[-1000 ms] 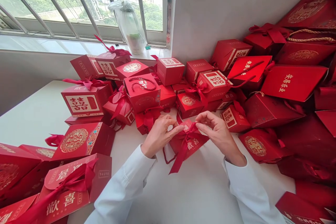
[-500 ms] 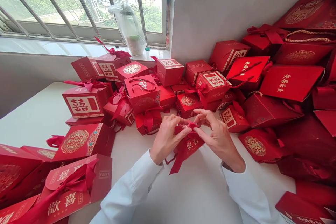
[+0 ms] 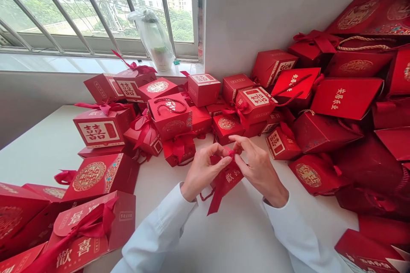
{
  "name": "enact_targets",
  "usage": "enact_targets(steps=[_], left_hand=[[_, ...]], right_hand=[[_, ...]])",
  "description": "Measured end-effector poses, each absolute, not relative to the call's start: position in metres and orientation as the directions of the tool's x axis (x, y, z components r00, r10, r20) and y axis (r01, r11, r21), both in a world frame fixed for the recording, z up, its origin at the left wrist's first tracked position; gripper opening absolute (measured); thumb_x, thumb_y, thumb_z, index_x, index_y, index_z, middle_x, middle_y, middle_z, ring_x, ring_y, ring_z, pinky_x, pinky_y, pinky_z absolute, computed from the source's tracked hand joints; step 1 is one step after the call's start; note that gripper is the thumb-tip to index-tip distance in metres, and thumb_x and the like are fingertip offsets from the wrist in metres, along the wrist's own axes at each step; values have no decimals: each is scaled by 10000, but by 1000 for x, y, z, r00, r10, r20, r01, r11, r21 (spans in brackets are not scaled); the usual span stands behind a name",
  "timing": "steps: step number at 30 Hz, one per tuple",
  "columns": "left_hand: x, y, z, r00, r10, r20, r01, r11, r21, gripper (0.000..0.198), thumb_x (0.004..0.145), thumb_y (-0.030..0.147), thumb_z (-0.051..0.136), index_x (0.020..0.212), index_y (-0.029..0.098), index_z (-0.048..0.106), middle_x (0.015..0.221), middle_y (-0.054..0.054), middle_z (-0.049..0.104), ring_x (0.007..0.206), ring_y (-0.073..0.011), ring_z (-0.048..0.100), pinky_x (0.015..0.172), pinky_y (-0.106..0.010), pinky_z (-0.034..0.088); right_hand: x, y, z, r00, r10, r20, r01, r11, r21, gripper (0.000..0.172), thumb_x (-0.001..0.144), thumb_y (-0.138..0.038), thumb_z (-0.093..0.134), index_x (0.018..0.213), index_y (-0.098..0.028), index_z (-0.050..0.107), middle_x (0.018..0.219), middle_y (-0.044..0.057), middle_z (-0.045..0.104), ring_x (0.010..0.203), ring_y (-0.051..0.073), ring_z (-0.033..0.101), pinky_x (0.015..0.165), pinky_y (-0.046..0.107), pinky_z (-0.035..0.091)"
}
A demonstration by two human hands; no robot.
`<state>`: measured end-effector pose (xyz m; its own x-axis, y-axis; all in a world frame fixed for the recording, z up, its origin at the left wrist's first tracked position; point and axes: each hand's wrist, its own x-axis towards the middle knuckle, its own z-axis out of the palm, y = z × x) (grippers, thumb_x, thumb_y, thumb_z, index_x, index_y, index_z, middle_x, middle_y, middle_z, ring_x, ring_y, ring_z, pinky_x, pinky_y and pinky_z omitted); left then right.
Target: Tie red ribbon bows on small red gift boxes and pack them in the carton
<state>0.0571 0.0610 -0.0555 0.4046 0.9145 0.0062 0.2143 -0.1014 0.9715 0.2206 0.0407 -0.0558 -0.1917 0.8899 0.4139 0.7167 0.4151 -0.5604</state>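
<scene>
A small red gift box [image 3: 228,181] with pale lettering sits on the white table, below both my hands. Across its top runs a red ribbon [image 3: 217,198], one tail hanging down the near side toward me. My left hand [image 3: 205,169] pinches the ribbon between thumb and fingers from the left. From the right, my right hand [image 3: 258,168] grips the ribbon close to the same spot, thumb and index finger nearly meeting the left fingertips. My fingers partly hide the knot or loop there. A dark red cord loop shows at the box's left side.
Many red boxes with ribbons and cords, such as a double-happiness box [image 3: 99,130], stand along the back and left. More are piled on the right, including a large box [image 3: 347,96]. A bagged bottle [image 3: 156,45] stands on the sill by the barred window.
Both hands have drawn closer together at the ribbon, and the right fingers have closed in on it. The whole view has shifted slightly.
</scene>
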Motion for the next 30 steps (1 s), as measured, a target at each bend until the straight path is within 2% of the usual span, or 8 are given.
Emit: enact_targets(steps=[5, 11, 17, 22, 25, 30], left_hand=[[56, 63, -57, 425, 905, 14, 158, -89, 983, 202, 841, 342, 568, 775, 154, 535, 782, -7, 569, 651, -100, 499, 565, -199, 402], [56, 64, -60, 421, 907, -9, 83, -29, 996, 198, 833, 350, 585, 845, 158, 537, 820, -28, 607, 742, -130, 566, 649, -222, 454], [55, 62, -61, 426, 904, -20, 88, -19, 996, 247, 881, 385, 521, 1010, 173, 521, 863, -41, 645, 779, -140, 598, 689, -244, 485], [52, 65, -60, 437, 899, -19, 103, -29, 994, 217, 871, 345, 533, 1011, 179, 528, 938, -48, 645, 853, -154, 608, 717, -253, 516], [53, 64, -61, 392, 920, -5, 195, -78, 978, 220, 834, 333, 574, 996, 188, 540, 905, -33, 647, 815, -157, 607, 694, -259, 511], [61, 58, -64, 306, 946, 106, 356, -217, 909, 226, 775, 218, 626, 981, 203, 536, 781, 9, 658, 796, -168, 613, 733, -273, 452]], right_hand=[[223, 41, -57, -238, 884, 403, 768, 425, -479, 361, 874, -91, 408, 1201, -217, 493, 932, 32, 630, 839, 200, 609, 730, 317, 478], [223, 42, -61, -241, 859, 452, 782, 448, -433, 305, 907, -106, 380, 1147, -217, 533, 990, 45, 657, 876, 210, 617, 797, 340, 472], [221, 43, -62, -260, 876, 406, 763, 444, -470, 306, 919, -111, 361, 1145, -209, 542, 1061, 54, 658, 952, 213, 617, 840, 340, 471], [221, 45, -63, -230, 902, 365, 745, 405, -531, 301, 923, -109, 343, 1111, -219, 551, 1029, 39, 667, 891, 195, 630, 781, 306, 473], [221, 45, -65, -212, 916, 340, 739, 378, -558, 322, 909, -100, 345, 1137, -225, 536, 1003, 29, 669, 845, 188, 632, 736, 291, 465], [220, 47, -67, -149, 939, 310, 710, 319, -627, 338, 904, -130, 351, 1188, -234, 503, 877, 6, 678, 744, 185, 628, 680, 284, 450]])
